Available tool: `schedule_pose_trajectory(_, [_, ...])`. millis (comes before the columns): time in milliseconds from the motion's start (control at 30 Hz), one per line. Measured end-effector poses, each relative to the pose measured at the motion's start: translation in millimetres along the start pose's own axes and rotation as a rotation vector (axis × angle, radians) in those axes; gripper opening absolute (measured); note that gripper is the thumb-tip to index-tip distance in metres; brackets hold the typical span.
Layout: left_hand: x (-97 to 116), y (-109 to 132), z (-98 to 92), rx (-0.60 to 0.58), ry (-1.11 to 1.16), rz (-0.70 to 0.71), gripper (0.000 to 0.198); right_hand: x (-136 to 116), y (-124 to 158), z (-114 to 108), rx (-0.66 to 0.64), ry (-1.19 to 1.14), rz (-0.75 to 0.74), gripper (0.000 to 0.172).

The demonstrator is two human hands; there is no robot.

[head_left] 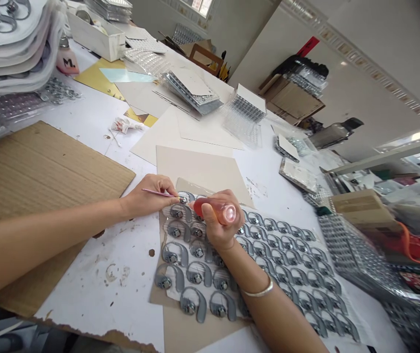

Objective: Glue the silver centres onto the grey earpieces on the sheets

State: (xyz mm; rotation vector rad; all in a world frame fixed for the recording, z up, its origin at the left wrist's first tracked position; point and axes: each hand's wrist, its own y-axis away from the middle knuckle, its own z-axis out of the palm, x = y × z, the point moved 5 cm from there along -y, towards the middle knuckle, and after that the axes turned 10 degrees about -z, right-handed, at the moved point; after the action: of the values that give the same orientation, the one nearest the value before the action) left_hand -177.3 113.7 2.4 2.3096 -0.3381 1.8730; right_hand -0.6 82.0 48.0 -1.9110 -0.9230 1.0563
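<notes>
My left hand (151, 196) pinches a thin pink stick (157, 192), its tip at a small metal piece on the top row of grey hook-shaped parts (195, 274). These parts lie in rows on a clear sheet over a tan card (180, 328). My right hand (219, 220) is wrapped round a translucent orange-pink tube (217, 211), held just above the same top row. A silver bangle (259, 291) circles my right wrist. More rows of the grey parts (298, 264) stretch to the right.
A brown cardboard sheet (37, 171) lies at left. Stacked white trays (7, 44) stand at far left. Clear blister packs (243, 117), paper sheets (191, 127) and a white box (95, 37) crowd the back. Boxes and studded sheets (357, 255) fill the right.
</notes>
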Motion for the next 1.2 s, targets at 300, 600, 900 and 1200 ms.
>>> schedule_pose_trajectory(300, [-2.8, -0.7, 0.8, -0.030, 0.030, -0.056, 0.014, 0.9, 1.1, -0.2, 0.008, 0.001, -0.014, 0.007])
schedule_pose_trajectory(600, [-4.6, -0.8, 1.6, -0.041, 0.038, -0.087, 0.014, 3.1, 3.4, -3.8, 0.071, -0.022, -0.001, 0.007])
schedule_pose_trajectory(900, [-4.5, -1.1, 1.2, -0.047, 0.044, -0.105, 0.015, 3.5, 3.8, -1.4, 0.029, -0.033, 0.014, 0.011])
schedule_pose_trajectory(1200, [-4.5, -1.7, 1.5, -0.045, 0.047, -0.099, 0.016, 4.0, 4.1, 0.0, 0.015, -0.017, 0.013, 0.011])
